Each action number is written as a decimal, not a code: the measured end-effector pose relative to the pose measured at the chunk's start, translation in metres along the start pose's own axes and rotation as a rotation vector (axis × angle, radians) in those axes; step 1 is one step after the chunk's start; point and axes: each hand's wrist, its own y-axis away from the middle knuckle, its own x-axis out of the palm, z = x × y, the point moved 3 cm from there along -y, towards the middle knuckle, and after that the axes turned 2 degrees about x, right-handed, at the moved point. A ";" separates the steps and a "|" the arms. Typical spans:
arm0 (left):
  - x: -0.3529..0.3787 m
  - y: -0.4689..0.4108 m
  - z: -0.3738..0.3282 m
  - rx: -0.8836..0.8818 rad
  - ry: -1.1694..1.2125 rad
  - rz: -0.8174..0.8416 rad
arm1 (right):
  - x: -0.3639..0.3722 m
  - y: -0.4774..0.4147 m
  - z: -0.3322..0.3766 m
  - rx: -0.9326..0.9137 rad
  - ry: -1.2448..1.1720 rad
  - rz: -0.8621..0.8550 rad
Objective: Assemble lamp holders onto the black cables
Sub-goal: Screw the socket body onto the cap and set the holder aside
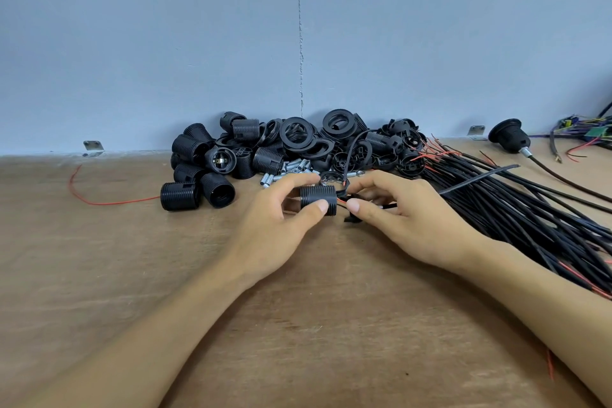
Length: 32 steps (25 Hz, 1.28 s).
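My left hand (281, 212) grips a black threaded lamp holder shell (317, 198) between thumb and fingers, just above the wooden table (298, 308). My right hand (394, 209) pinches a small black holder part with a black cable (387, 206) right beside the shell; thin red and black wires (341, 201) run between the two pieces. A bundle of black cables (530, 215) with red wire ends lies to the right of my right hand. What my right fingers cover of the small part is hidden.
A heap of black holder shells, rings and caps (298, 146) lies against the blue wall, with small metal tubes (291, 169) in front. A loose red wire (99, 199) lies at left. An assembled holder on a cable (508, 136) and coloured wiring (589, 132) sit at far right.
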 end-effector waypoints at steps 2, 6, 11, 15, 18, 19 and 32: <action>0.000 0.001 0.001 -0.019 0.020 0.010 | 0.002 0.001 0.002 -0.014 -0.003 -0.014; 0.002 0.001 0.000 -0.020 0.052 0.056 | 0.002 0.001 0.003 -0.021 -0.004 -0.049; 0.002 0.001 0.001 -0.039 0.144 0.087 | 0.001 0.002 0.006 -0.020 -0.070 -0.061; 0.003 0.000 0.004 -0.083 0.206 0.046 | -0.001 0.001 0.008 -0.042 0.007 -0.008; 0.003 0.000 0.004 -0.117 0.250 0.027 | -0.001 0.002 0.010 -0.052 0.041 -0.014; 0.002 0.000 0.004 -0.117 0.256 0.033 | -0.001 0.002 0.010 -0.058 0.044 -0.025; -0.004 -0.002 0.006 -0.156 0.371 0.089 | -0.002 0.004 0.016 -0.124 0.140 -0.049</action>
